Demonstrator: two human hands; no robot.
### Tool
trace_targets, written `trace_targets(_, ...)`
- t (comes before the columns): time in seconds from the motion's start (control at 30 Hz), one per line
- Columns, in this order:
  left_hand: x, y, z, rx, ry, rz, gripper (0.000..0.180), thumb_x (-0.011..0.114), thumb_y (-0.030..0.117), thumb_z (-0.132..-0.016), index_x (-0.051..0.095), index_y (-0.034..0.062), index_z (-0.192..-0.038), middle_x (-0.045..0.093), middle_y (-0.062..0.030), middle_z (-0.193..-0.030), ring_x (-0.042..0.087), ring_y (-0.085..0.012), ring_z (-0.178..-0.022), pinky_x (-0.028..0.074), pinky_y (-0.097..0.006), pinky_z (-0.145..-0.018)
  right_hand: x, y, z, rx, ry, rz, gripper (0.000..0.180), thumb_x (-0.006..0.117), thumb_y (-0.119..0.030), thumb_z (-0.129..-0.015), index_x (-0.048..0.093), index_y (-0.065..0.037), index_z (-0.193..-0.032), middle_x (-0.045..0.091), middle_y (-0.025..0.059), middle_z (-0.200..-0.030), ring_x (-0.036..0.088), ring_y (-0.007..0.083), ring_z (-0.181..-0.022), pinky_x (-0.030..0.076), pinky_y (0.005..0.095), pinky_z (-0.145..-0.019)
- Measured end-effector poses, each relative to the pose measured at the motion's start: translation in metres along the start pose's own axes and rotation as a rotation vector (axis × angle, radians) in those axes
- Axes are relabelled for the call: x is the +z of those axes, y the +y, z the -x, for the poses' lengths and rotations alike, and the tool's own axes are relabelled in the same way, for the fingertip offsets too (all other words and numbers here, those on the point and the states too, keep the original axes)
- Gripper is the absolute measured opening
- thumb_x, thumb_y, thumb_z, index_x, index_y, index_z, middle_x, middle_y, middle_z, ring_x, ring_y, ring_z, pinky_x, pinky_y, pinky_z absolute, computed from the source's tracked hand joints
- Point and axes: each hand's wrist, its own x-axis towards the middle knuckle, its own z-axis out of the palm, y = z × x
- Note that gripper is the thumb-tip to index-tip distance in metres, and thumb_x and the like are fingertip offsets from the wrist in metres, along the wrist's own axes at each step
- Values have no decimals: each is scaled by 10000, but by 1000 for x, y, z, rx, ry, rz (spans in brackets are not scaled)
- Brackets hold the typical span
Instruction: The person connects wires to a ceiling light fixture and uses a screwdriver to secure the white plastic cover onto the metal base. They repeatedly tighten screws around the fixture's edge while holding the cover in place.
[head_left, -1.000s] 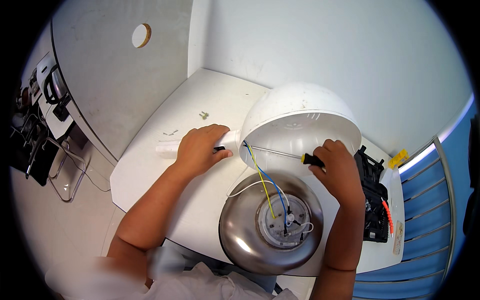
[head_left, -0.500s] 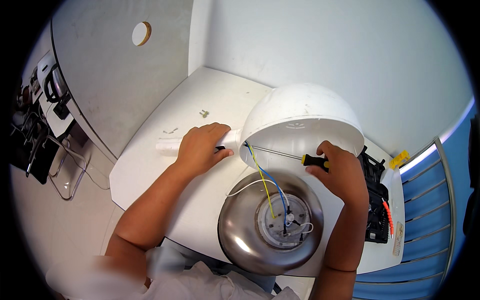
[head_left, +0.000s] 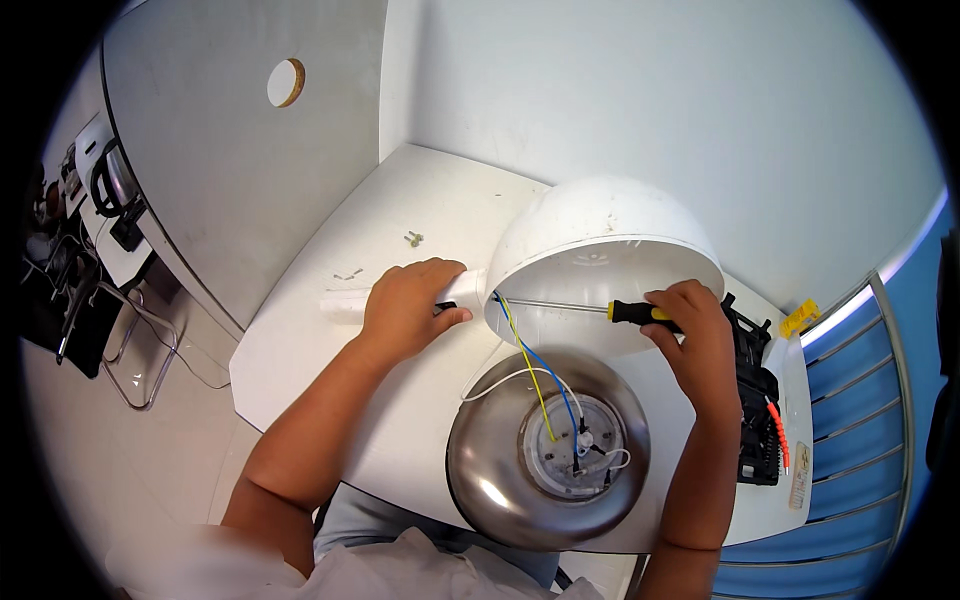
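A white dome-shaped plastic housing [head_left: 610, 212] stands tilted on its side, its hollow facing me. My left hand [head_left: 408, 310] is closed round its tubular white handle [head_left: 342, 306], thumb beside a small black part [head_left: 446, 306]. A black-and-yellow screwdriver [head_left: 630, 312] is gripped by the fingers of my right hand [head_left: 692, 335]. Its shaft runs leftward inside the dome to where the handle joins; the tip is hidden. Yellow-green and blue wires [head_left: 548, 360] go from that joint to the round base of a shiny metal bowl-shaped body [head_left: 490, 440], lying base up nearest me.
Several small screws [head_left: 413, 239] lie on the white table [head_left: 290, 365]. At the right stand an open black tool case [head_left: 757, 425], an orange-red tool [head_left: 778, 440] and a yellow item [head_left: 799, 318]. A grey panel and a white wall close in the table; metal rails [head_left: 860, 420] run beyond its right edge.
The screwdriver has swung to lie more nearly level, and my right hand has shifted slightly right along its handle. My left hand keeps its grip; the whole view has shifted a little.
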Motion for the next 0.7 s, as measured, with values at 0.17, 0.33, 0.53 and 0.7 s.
trace_targets(0.17,-1,0,1,28,51,-38,485,821,229,-691,619,83,-1107,667,-84,-1014,629,-307,-891,482,-404,-761,5,23,17,36,81,-492,347,657,93,-680,556,-63,-973,547,101,-1101,561,208,-1071,451,298,-921)
trace_targets(0.33,1,2,-2,46,50,-52,474,812,249,-705,617,87,-1107,667,-74,-1028,624,-300,-912,473,-409,-779,17,51,32,175,0,-1019,426,502,186,-690,523,-31,-1056,519,78,-1160,524,174,-1125,401,289,-998)
trace_targets(0.53,-2,5,-1,-27,9,-40,462,811,234,-709,614,99,-1105,666,-55,-1026,620,-279,-910,460,-400,-771,26,48,35,134,25,-1074,406,517,125,-834,524,-5,-1219,531,128,-1257,561,224,-1164,501,343,-963)
trace_targets(0.7,-1,2,-1,44,28,-31,458,808,235,-713,608,84,-1097,664,-61,-1015,621,-282,-896,462,-407,-752,27,52,39,67,40,-839,375,541,131,-850,544,0,-1201,530,122,-1210,590,212,-1094,530,308,-918)
